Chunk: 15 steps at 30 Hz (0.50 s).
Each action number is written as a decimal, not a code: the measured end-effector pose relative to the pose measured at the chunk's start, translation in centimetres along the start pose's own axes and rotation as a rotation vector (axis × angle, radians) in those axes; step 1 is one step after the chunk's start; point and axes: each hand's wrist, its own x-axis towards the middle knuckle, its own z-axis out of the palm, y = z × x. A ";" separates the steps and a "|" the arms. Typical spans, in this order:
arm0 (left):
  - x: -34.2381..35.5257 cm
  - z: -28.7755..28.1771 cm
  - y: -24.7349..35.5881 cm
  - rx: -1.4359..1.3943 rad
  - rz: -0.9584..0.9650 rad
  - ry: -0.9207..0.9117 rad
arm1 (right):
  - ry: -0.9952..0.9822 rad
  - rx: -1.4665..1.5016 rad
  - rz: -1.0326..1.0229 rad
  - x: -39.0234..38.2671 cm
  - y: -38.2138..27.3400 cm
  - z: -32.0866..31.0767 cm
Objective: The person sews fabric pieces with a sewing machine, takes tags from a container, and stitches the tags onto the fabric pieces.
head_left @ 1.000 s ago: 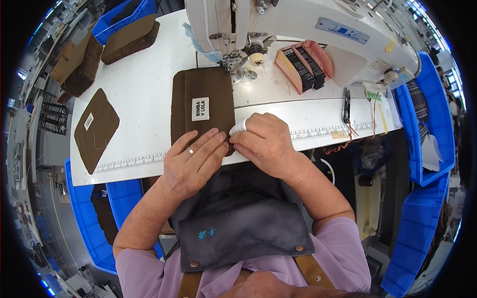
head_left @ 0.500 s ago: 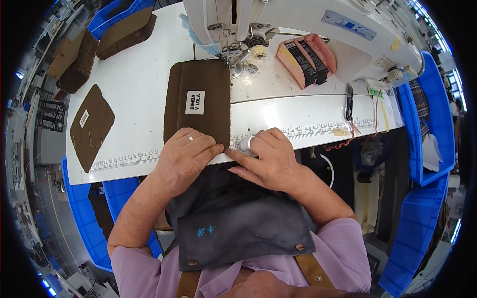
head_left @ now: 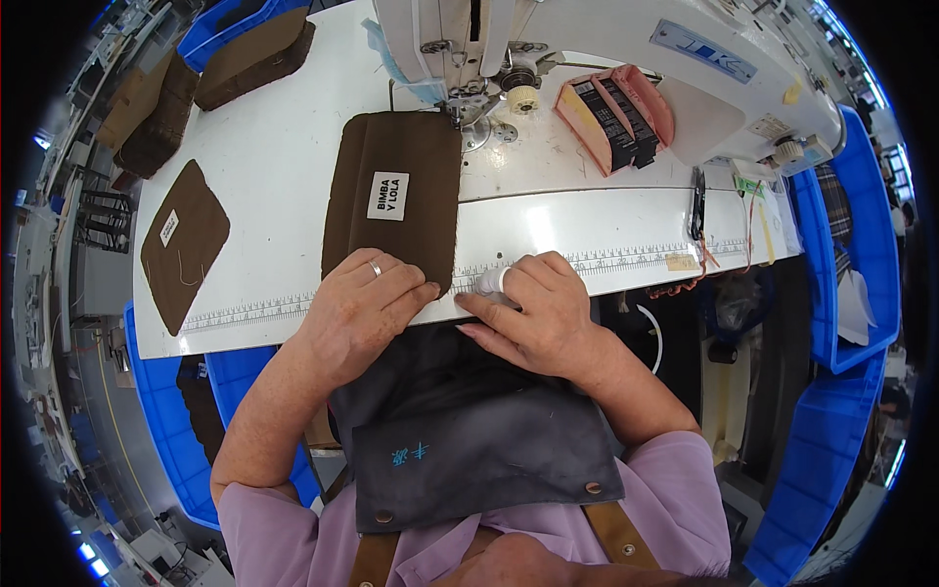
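Observation:
My left hand [head_left: 372,303] has its fingers bent together on the lower edge of a brown fabric piece [head_left: 391,147], which has a white label and lies below the needle area of a sewing machine [head_left: 465,49]. My right hand [head_left: 518,313], a white wrap on one finger, is just right of the piece's lower corner at the table edge, index finger and thumb apart. Another brown labelled piece [head_left: 191,259], with loose threads, lies to the left.
Brown stacks [head_left: 249,59] sit back left. A pink holder [head_left: 611,117] and black snips [head_left: 697,203] lie right on the white table [head_left: 245,147], which has a ruler strip. Blue bins [head_left: 861,313] flank it; another [head_left: 166,430] is below left.
The brown piece and my left hand have shifted slightly left, the piece also farther from me. My right hand has moved down off the piece, its index finger and thumb now more stretched out.

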 end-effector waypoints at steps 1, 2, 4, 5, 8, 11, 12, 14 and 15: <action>0.0 -0.1 -0.1 0.001 -0.002 -0.001 | 0.006 -0.001 0.005 0.0 0.0 0.0; -0.1 -0.3 -0.2 -0.008 0.001 -0.026 | 0.005 0.001 0.004 0.1 0.0 0.1; 0.1 -0.7 -0.4 -0.017 0.003 -0.051 | 0.013 -0.002 0.019 0.2 -0.1 0.2; 0.2 -1.0 -0.4 -0.034 0.006 -0.088 | 0.012 -0.001 0.019 0.3 -0.1 0.2; 0.5 -1.6 -0.2 -0.010 0.006 -0.161 | 0.026 -0.006 0.015 0.4 0.1 0.2; 0.8 -1.8 -0.1 0.041 0.024 -0.223 | 0.019 0.012 0.027 0.5 0.1 0.1; 0.9 -1.8 -0.1 0.054 0.044 -0.245 | 0.035 0.031 0.036 0.6 0.1 0.2; 0.7 -1.3 -0.7 -0.024 0.001 -0.201 | 0.054 0.048 0.043 0.8 0.1 0.2; 0.6 -0.8 -1.0 -0.105 -0.039 -0.156 | 0.036 0.047 0.051 0.9 0.1 0.1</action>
